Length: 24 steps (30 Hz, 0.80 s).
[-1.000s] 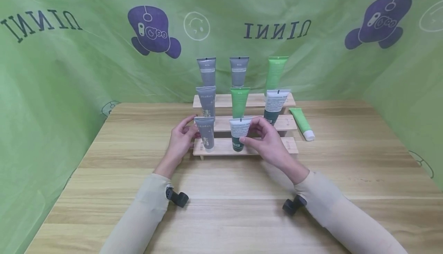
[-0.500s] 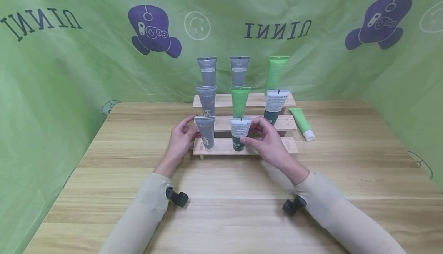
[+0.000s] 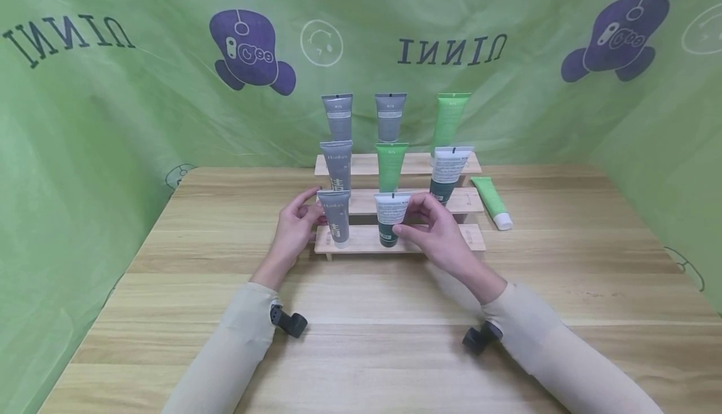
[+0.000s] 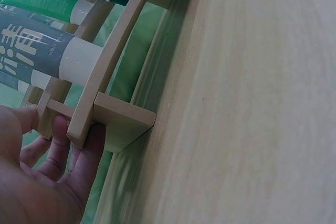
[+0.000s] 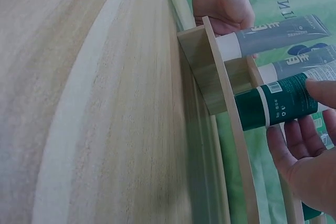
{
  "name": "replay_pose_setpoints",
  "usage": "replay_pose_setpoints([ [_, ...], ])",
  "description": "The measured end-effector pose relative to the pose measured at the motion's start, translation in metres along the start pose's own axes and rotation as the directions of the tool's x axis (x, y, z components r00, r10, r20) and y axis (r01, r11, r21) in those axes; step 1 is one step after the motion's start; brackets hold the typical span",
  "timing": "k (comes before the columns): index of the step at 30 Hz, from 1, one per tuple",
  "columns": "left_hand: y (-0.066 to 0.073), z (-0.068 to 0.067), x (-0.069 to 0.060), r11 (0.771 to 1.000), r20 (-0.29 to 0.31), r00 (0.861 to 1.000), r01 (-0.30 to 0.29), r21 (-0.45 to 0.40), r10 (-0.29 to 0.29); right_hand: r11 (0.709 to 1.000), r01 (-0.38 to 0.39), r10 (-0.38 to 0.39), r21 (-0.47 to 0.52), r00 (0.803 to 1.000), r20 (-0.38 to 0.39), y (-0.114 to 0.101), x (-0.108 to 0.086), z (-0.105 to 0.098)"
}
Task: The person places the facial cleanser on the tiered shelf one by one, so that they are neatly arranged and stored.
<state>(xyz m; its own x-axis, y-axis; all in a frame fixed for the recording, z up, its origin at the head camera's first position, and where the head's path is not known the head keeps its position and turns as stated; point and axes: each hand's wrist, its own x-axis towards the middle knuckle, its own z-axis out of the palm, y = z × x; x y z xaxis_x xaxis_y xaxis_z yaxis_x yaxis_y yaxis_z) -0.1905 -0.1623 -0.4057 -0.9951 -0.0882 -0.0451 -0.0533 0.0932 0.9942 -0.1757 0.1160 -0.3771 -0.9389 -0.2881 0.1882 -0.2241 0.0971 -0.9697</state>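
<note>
A three-step wooden rack (image 3: 363,239) carries several squeeze tubes standing on their caps. My right hand (image 3: 442,233) pinches a white and dark green tube (image 3: 390,212) at the middle of the lowest step, thumb in front and fingers behind. In the right wrist view, that tube's dark green cap (image 5: 250,110) meets the step. My left hand (image 3: 294,225) is at the rack's left end, beside a grey tube (image 3: 337,218). The left wrist view has its fingers (image 4: 89,153) curled against the end of the lowest step, holding the rack.
Behind stand grey tubes (image 3: 338,163), green tubes (image 3: 390,166) and another white and dark green tube (image 3: 449,170). A green tube with a white cap (image 3: 492,201) lies on the wooden table (image 3: 361,339), right of the rack. A green curtain (image 3: 361,0) hangs behind.
Almost everything stays put. My right thumb and wrist have shifted very slightly to the right, with the tube in the same place.
</note>
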Motion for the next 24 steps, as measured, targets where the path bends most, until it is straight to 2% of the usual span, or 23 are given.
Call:
replay_pose_setpoints([
  [7, -0.001, 0.0, 0.001, 1.0, -0.002, 1.0, 0.01, -0.013, -0.01, 1.0, 0.012, -0.012, 0.027, 1.0, 0.006, 0.002, -0.01, -0.008],
  [12, -0.002, 0.0, 0.0, 1.0, 0.004, 1.0, 0.016, -0.017, -0.016, 0.999, -0.037, 0.037, -0.014, 0.999, -0.005, 0.0, -0.022, -0.019],
  [21, -0.001, 0.0, 0.001, 1.0, 0.009, 1.0, 0.021, -0.022, -0.021, 0.994, -0.103, 0.103, -0.022, 0.994, 0.032, 0.002, -0.056, -0.057],
  [24, -0.001, -0.001, 0.002, 1.0, 0.009, 1.0, 0.024, -0.021, -0.023, 0.993, -0.119, 0.118, 0.005, 0.992, 0.052, 0.005, -0.069, -0.072],
])
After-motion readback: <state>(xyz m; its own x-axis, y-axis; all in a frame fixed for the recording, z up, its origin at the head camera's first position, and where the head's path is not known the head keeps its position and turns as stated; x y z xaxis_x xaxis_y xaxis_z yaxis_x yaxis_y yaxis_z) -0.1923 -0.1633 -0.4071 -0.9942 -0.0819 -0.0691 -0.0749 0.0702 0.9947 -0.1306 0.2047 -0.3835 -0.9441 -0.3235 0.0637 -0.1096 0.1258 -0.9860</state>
